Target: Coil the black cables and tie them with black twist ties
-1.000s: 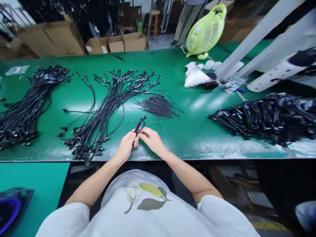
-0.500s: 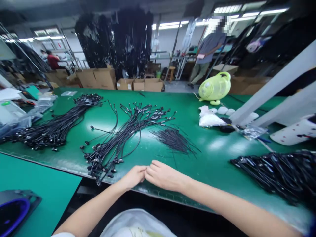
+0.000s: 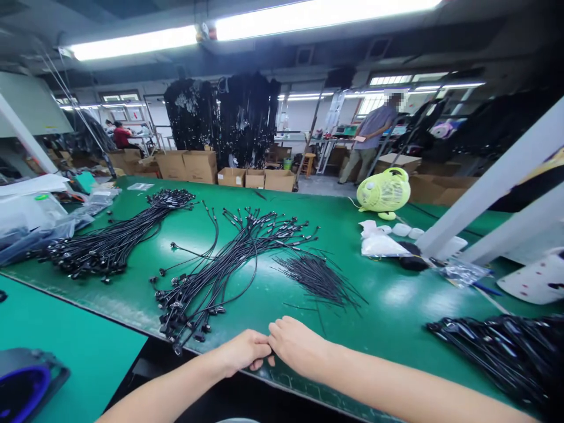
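Note:
My left hand (image 3: pixel 243 352) and my right hand (image 3: pixel 296 346) meet at the near edge of the green table (image 3: pixel 388 305), fingers curled and pressed together. What they pinch is hidden between them. Just beyond my left hand lies a fan of loose black cables (image 3: pixel 211 270) with connectors at the near end. A small heap of thin black ties (image 3: pixel 318 279) lies ahead of my right hand. A second cable bundle (image 3: pixel 110 244) rests at the left.
A pile of bagged black cables (image 3: pixel 502 352) lies at the right. A yellow-green fan (image 3: pixel 382 191), white bags (image 3: pixel 381 244) and slanted white posts (image 3: pixel 493 182) stand at the back right. Cardboard boxes (image 3: pixel 200 165) and a standing person (image 3: pixel 368 141) are beyond the table.
The view has tilted up from the table to the room. My hands, which held a folded black cable upright, now sit low at the table edge with it out of sight.

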Motion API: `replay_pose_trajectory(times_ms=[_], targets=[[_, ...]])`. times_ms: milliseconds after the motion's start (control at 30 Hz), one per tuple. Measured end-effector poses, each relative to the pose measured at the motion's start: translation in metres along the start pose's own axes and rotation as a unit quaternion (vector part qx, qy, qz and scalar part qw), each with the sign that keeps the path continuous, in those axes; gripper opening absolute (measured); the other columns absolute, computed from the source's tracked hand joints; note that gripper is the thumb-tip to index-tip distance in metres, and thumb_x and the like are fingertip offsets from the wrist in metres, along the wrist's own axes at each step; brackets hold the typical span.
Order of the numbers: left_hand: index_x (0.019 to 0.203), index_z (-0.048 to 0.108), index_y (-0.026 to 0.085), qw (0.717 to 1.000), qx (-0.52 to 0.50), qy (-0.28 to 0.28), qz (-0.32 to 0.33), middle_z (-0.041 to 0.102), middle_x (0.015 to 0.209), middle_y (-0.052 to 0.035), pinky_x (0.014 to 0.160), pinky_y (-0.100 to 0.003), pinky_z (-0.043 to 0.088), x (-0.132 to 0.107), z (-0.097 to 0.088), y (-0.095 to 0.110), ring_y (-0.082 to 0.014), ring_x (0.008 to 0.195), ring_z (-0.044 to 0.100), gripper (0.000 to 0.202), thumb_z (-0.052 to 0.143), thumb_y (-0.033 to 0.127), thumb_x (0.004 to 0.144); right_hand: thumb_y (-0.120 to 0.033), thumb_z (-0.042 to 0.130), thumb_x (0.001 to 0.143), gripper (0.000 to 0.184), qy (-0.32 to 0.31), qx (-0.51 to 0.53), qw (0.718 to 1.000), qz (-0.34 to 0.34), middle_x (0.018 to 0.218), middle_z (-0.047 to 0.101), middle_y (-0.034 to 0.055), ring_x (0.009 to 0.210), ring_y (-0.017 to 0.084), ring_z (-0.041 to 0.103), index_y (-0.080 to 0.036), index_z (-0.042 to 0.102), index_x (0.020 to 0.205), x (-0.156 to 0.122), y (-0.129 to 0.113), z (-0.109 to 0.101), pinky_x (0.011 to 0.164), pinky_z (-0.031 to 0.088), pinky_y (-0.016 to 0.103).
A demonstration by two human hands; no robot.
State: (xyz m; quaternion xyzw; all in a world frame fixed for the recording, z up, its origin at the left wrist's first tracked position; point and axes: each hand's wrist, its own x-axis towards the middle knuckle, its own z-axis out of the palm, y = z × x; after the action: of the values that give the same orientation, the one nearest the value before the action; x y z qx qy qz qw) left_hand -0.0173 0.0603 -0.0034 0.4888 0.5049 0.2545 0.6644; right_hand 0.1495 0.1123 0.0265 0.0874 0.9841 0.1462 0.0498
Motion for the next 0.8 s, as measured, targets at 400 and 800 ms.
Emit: replay_pose_trajectory(times_ms=[400,800], targets=[[0.069,0.046,0.018,0.994,-0.028,0.075,0.069,0.039,0.060,0.0060,0.060,-0.025,0.028,0.010,0.013,0.010,-0.0098,0.059,0.034,0.007,0.043,0.015,0.064,-0.012,0.054,0.075,0.005,0.029,-0.068,0.994,0.075,0.065,0.048,0.0031,0.055,0.018,0.045,-0.017,0.052,0.074,0.002,-0.005,0.015,0.050,0.017,0.035],[0.080,0.059,0.015,0.981,-0.087,0.143,0.094,0.056,0.071,0.0001,0.066,-0.027,0.036,0.027,0.009,0.012,-0.0127,0.067,0.046,0.016,0.049,0.019,0.069,-0.012,0.044,0.088,0.016,0.080,0.166,0.946,0.267,0.077,0.060,0.0041,0.064,0.015,0.054,-0.016,0.058,0.081,0.014,0.004,0.018,0.057,0.031,0.028]])
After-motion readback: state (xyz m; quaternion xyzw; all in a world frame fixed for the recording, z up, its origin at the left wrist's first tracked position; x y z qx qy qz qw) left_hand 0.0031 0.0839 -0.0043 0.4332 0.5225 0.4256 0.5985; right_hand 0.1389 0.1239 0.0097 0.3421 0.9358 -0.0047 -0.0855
